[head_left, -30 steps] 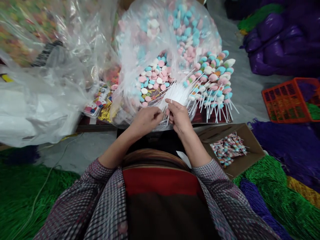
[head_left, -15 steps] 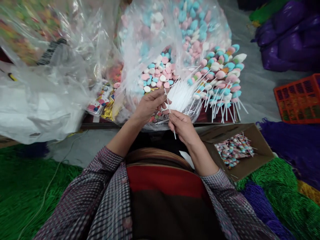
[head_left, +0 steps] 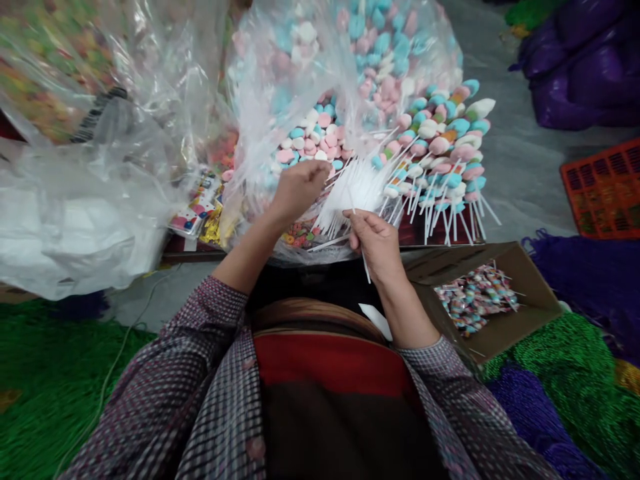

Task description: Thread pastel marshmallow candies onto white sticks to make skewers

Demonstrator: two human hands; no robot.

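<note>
Between thumb and fingers, my right hand (head_left: 374, 241) pinches a thin white lollipop stick (head_left: 367, 270) whose lower end hangs below the palm. My left hand (head_left: 301, 188) is at the near edge of the loose pink, blue and white marshmallows (head_left: 325, 137). Its fingers are curled together, and whatever they hold, if anything, is hidden. A fanned pile of white sticks (head_left: 357, 190) lies between the hands and behind the right one. To its right, finished marshmallow skewers (head_left: 445, 153) are stacked with their sticks toward me. Small ring-shaped candies (head_left: 300, 235) lie under clear plastic near the table edge.
A large clear bag of marshmallows (head_left: 385, 53) stands behind. At left are a white plastic bag (head_left: 75, 220) and printed packets (head_left: 193, 210). A cardboard box (head_left: 530, 293) with wrapped skewers stands below right, near an orange crate (head_left: 600, 190).
My hands have moved apart from around the stick. The left went slightly up and left toward the marshmallows; the right shifted right, keeping the stick. The camera view shifted slightly.
</note>
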